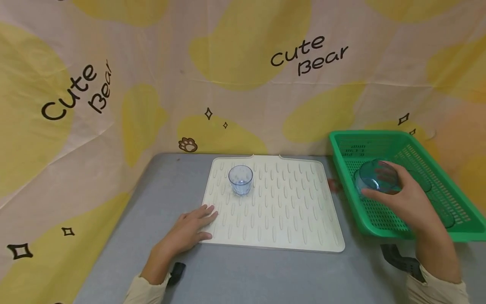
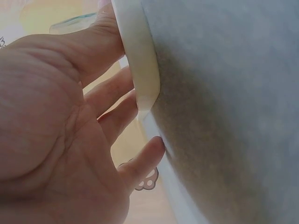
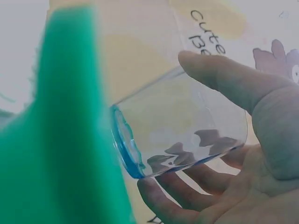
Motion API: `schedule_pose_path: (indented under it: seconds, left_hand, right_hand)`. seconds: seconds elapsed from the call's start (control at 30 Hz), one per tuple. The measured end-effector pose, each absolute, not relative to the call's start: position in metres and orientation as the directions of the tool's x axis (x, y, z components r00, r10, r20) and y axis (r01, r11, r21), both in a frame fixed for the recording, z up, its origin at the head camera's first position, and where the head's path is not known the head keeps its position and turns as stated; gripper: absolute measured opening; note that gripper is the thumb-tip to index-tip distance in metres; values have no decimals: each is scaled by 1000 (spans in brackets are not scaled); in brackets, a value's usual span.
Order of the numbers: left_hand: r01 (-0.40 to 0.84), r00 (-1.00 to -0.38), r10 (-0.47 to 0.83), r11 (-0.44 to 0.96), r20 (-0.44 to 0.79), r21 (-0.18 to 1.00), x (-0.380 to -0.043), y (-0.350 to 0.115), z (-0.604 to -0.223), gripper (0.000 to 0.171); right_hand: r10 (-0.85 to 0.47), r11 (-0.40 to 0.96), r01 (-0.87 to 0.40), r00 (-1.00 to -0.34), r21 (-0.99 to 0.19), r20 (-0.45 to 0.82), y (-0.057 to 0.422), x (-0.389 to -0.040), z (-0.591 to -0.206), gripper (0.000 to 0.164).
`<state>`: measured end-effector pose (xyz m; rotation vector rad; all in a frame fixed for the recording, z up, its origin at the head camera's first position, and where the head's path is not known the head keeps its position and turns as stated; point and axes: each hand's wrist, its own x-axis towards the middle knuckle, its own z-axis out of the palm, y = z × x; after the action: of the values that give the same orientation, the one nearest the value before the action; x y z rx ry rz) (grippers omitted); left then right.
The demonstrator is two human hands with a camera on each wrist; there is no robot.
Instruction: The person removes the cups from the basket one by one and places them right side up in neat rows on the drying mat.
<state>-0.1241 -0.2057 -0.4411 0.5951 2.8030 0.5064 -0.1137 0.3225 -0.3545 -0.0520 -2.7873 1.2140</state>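
By the right hand [image 1: 411, 202], a clear bluish glass [image 1: 379, 175] is gripped from its sides: the thumb is placed on one side and the bent fingers on the opposite side, so the hand is spread only as wide as the glass. The glass is held tilted over the left part of a green basket [image 1: 347, 196], with its thick base pointed away from the palm and near the green wall; whether they are touching cannot be told. For this step, it is judged best that the smooth glass be pressed firmly but not hard, and that its base be lifted well above the wall, so that nothing is knocked. Inside the basket, at least two more glasses [image 1: 444, 213] can be made out, partly hidden by the arm, and they also should not be bumped. By the left hand [image 1: 190, 230], nothing is held; its fingers are loosely extended and are rested at the left edge of a white ribbed mat [image 1: 273, 219], which may be steadied this way. On the mat, toward its back left, one small tumbler [image 1: 241, 179] is stood upright; no content is seen in it. Under everything a grey table [image 1: 284, 278] is seen.
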Motion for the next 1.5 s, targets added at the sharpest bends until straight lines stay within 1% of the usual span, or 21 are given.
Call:
schedule_pose_path:
  seconds: [0.2, 0.43, 0.53, 0.67, 0.73, 1.0, 1.17, 1.37, 1.5]
  left_hand:
    - [360, -890, 434, 859, -143, 365, -125, -207, -443, 67]
    - [363, -888, 438, 855, -141, 371, -127, -205, -443, 67]
    - [356, -889, 433, 858, -148, 371, -127, -204, -443, 67]
    - [343, -894, 421, 864, -153, 369, -127, -204, -443, 68]
    - [340, -896, 417, 866, -153, 367, -127, -204, -443, 68]
    - [318, -899, 402, 872, -174, 373, -124, -203, -442, 68]
    - [308, -903, 392, 874, -172, 375, -123, -204, -441, 68]
    - [325, -908, 392, 882, -148, 340, -124, -202, -443, 68]
    - [327, -908, 393, 881, -146, 341, -123, -201, -445, 67]
  right_hand:
    - [60, 673, -15, -995, -740, 74, 302, -120, -345, 89]
    - [46, 661, 24, -999, -750, 8, 265, -133, -342, 98]
    - [19, 641, 24, -1000, -767, -15, 249, -139, -343, 100]
    - [-21, 604, -3, -1000, -797, -12, 230, -147, -346, 99]
    - [-42, 584, -20, -999, -811, -5, 223, -150, -349, 98]
    - [-102, 575, -65, -995, -816, 8, 192, -168, -372, 89]
    - [-134, 527, -68, -991, -847, -4, 169, -179, -392, 88]
    - [-165, 479, -79, -986, -874, -2, 147, -190, -408, 86]
    - [-171, 491, -60, -985, -869, -29, 137, -195, -416, 87]
